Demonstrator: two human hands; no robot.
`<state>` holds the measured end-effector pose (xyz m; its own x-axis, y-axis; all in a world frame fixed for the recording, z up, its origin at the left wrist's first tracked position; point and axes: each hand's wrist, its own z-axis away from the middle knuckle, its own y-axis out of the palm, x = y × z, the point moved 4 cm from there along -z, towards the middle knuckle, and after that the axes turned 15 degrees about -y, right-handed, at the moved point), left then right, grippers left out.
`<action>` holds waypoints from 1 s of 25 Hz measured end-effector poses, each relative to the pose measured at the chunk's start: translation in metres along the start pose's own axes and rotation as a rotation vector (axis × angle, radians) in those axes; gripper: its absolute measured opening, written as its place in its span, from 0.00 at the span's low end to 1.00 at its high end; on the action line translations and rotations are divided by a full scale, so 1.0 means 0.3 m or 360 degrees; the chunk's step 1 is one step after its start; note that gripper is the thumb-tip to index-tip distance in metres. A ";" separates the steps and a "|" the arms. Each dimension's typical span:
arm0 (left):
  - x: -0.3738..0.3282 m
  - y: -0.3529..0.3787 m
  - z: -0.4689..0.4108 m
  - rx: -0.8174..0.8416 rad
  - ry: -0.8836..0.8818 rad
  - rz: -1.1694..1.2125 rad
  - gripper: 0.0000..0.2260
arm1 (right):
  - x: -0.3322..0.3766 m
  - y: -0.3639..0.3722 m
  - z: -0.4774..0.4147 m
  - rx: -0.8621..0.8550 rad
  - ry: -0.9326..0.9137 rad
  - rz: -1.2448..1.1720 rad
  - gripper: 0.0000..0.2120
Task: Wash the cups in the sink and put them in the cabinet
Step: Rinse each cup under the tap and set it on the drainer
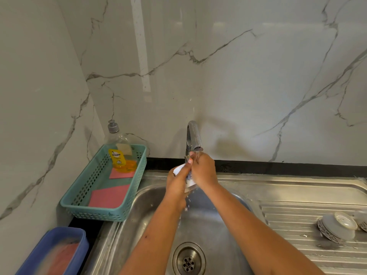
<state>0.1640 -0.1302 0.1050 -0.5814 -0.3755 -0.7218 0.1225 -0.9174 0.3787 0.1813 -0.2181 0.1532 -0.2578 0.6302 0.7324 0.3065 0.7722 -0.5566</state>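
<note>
A small white cup [179,169] with a dark pattern is held under the running tap [193,138], above the steel sink [151,197]. My left hand [175,184] grips the cup from the left. My right hand [202,171] wraps over it from the right, fingertips near the spout. Most of the cup is hidden between the hands. Water drips from it into the basin. On the draining board to the right, a white patterned cup [335,228] lies upside down, with a second cup [362,220] cut off by the frame edge.
A teal basket [111,214] left of the sink holds a dish soap bottle [120,151] and pink cloths [110,196]. A blue tub [57,234] sits at the lower left. The drain [188,262] lies below my arms. Marble walls stand behind and left.
</note>
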 end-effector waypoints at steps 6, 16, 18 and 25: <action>0.003 -0.062 -0.031 -0.0120 -0.0086 0.0375 0.17 | 0.001 0.037 0.075 0.0387 0.0125 -0.0380 0.12; -0.069 -0.021 0.082 -0.0400 0.0589 -0.0683 0.14 | -0.047 0.025 0.066 0.0681 0.0064 0.0599 0.12; -0.074 -0.016 0.079 -0.0444 0.0618 -0.0773 0.16 | -0.045 0.018 0.064 0.0701 0.0078 0.0629 0.13; -0.091 -0.046 0.060 -0.0709 0.0608 -0.0359 0.15 | -0.007 0.049 0.070 0.0691 -0.0347 0.0429 0.12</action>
<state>0.1636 -0.1049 0.1298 -0.3136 -0.1113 -0.9430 0.4013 -0.9156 -0.0254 0.1671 -0.2065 0.1354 -0.4204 0.7767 0.4690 -0.0058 0.5146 -0.8574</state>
